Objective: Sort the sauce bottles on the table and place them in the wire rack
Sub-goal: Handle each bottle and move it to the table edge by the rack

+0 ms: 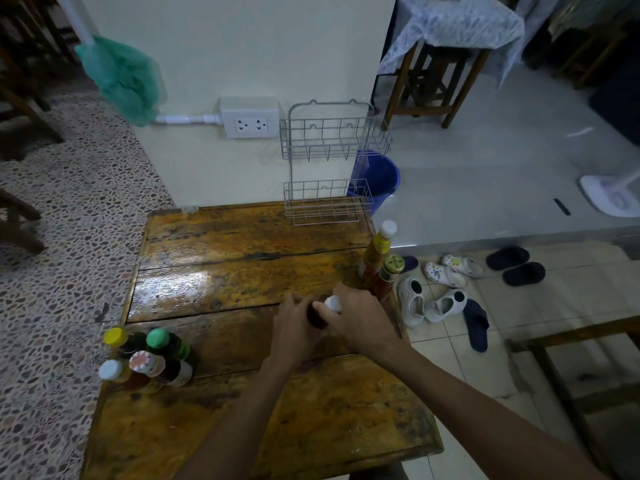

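My arms reach in from the near edge over the wooden surface (242,427), and both hands meet at its middle right on one dark bottle (317,317) with a white cap (333,303). My left hand (294,327) has its fingers curled around the dark body, and my right hand (360,317) wraps the neck just under the cap; the hands cover most of the bottle, so I cannot read its label or tell whether its base stands on the surface. To do this step well, I judge I should keep it upright, hold it by the body and not by the cap alone, and decide which group it belongs to before carrying it off. At the near left stands a cluster (145,358) of bottles with yellow, green, white and patterned caps, touching one another, their labels too small to make out. At the right edge, just beyond my right hand, stand a tall bottle (379,251) with a white cap and a shorter one (388,275) with a gold cap, close together. At the far edge the wire rack (329,168) stands against the wall, both tiers without bottles. Behind it a blue bucket (377,174) is partly hidden.
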Demonstrator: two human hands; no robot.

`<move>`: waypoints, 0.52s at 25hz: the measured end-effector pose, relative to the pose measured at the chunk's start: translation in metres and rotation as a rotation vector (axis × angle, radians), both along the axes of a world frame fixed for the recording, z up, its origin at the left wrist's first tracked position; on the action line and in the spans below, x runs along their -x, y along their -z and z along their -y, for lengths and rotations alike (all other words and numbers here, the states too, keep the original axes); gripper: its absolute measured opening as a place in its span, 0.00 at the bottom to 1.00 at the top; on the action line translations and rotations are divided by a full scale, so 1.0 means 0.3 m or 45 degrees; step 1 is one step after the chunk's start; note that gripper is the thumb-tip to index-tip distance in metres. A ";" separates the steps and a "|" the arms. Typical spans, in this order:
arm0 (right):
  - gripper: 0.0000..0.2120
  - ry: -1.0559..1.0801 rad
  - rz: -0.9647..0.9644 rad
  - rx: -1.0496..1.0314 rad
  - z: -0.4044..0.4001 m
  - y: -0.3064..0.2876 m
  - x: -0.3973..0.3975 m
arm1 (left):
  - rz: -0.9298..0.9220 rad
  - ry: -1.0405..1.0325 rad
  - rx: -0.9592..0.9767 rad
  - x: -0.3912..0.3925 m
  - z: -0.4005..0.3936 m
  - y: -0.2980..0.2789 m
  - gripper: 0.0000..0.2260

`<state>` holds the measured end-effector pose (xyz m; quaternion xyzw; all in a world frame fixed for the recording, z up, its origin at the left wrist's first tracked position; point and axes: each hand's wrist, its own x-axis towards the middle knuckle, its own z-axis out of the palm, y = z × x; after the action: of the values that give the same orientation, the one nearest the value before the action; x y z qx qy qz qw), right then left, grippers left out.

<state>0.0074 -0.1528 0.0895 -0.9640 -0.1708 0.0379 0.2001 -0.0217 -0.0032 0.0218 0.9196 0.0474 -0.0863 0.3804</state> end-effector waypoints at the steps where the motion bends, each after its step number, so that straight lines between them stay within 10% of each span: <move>1: 0.18 0.020 0.045 -0.048 0.006 -0.009 -0.015 | 0.029 0.005 0.133 -0.025 0.015 -0.012 0.24; 7: 0.12 0.208 0.080 -0.210 0.027 0.008 -0.091 | 0.119 0.013 0.523 -0.174 0.105 -0.039 0.14; 13: 0.36 0.154 -0.090 -0.148 0.053 0.055 -0.149 | 0.093 -0.103 0.589 -0.349 0.156 0.001 0.17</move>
<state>0.0519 -0.1687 0.0731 -0.9574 -0.1069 0.0500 0.2634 0.0830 -0.0500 0.0215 0.8078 0.0495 -0.0461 0.5855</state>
